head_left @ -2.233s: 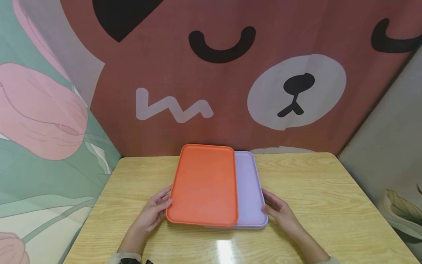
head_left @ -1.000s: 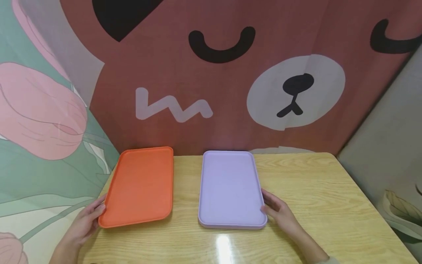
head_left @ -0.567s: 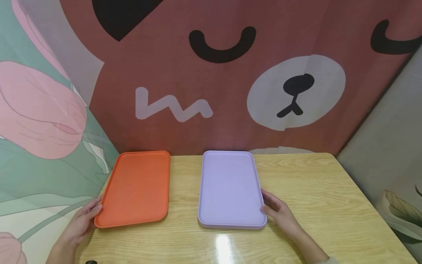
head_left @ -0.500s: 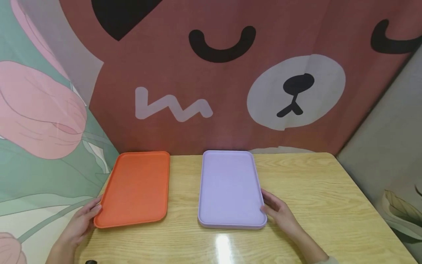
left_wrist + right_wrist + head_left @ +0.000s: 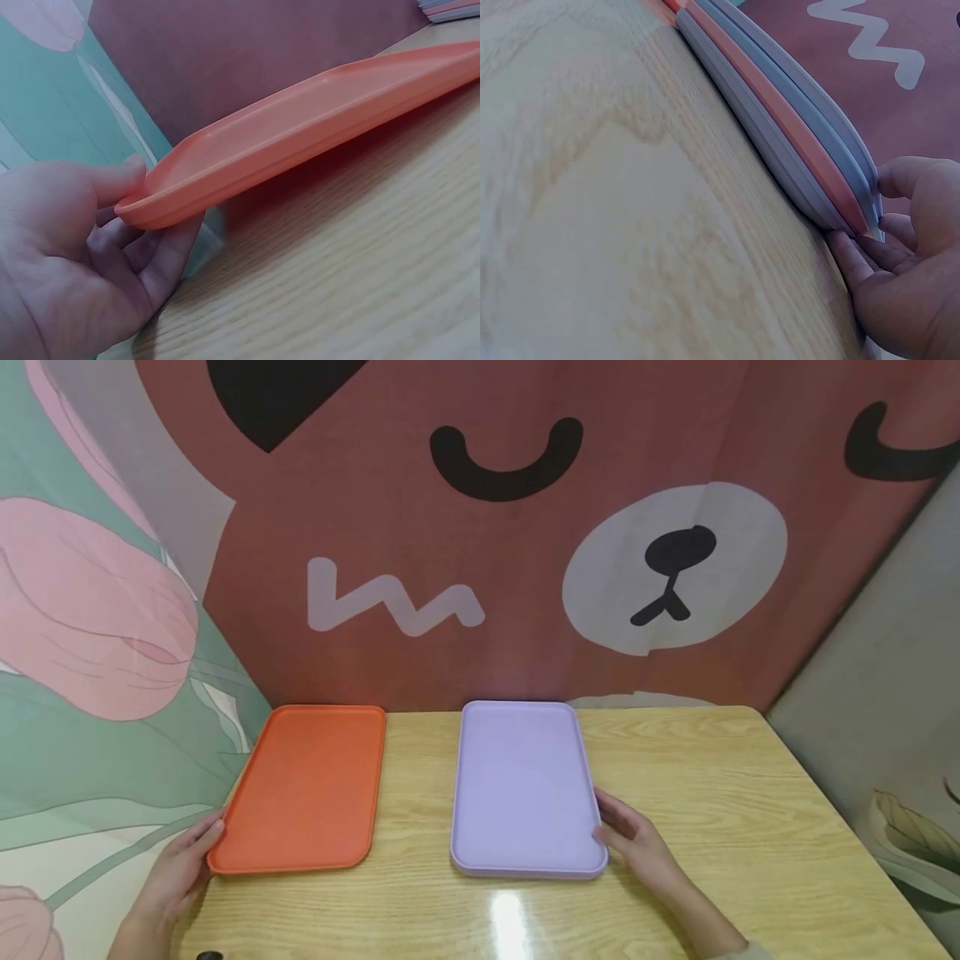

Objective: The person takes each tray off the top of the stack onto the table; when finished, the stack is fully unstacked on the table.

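An orange tray lies at the table's left side. My left hand holds its left edge near the front corner, thumb on the rim and fingers underneath. In the left wrist view the tray slopes, its held edge above the wood with a shadow beneath. A stack of trays, lavender on top, stands mid-table. At its right edge is my right hand. In the right wrist view that hand grips the stack's side, thumb at the top tray and fingertips low; grey-blue and orange layers show between.
The wooden table carries both tray groups, with bare wood between them. A curtain with a bear face hangs right behind the table's back edge. A patterned cloth borders the left. A small dark object peeks in at the bottom edge.
The orange tray has gone from overlapping the lavender stack to the left side, carried by my left hand, and its tilt has lessened in the last half second. My right hand has stayed put.
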Tool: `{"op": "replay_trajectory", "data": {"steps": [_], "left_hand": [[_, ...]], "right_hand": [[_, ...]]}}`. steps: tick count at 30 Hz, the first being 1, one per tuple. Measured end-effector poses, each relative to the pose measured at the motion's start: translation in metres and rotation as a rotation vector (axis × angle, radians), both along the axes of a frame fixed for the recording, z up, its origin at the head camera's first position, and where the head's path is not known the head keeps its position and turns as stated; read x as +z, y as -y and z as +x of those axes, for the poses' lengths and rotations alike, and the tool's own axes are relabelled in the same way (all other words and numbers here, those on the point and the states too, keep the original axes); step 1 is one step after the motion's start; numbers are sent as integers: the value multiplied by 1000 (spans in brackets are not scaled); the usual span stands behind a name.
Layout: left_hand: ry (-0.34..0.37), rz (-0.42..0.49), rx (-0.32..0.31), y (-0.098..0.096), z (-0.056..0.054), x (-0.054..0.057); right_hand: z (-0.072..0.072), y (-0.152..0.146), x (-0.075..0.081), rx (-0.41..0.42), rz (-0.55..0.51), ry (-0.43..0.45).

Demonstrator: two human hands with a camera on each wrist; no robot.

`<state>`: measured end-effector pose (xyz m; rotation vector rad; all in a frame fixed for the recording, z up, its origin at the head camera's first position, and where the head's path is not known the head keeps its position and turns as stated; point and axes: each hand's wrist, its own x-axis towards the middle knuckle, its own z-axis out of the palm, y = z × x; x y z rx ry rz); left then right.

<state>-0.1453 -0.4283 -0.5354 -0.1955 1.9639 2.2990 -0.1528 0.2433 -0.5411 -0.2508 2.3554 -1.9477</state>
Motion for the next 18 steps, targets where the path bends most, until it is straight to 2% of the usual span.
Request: {"op": "replay_trajectory", "data": {"steps": [5, 10, 12, 14, 18], "left_hand": [[-1, 6, 25, -3, 5, -1], [-72, 55, 5, -6, 14, -6], [-95, 36, 2, -9, 18, -6], [-88, -38, 1, -12, 22, -4], [-33, -377, -44, -20, 24, 5]], "right_hand": [[1, 1, 0, -7, 0, 16], [1, 2, 1, -17, 12, 31], [1, 2, 2, -17, 16, 31], [1, 2, 2, -14, 15, 30], [1, 1, 3, -14, 12, 29]]}}
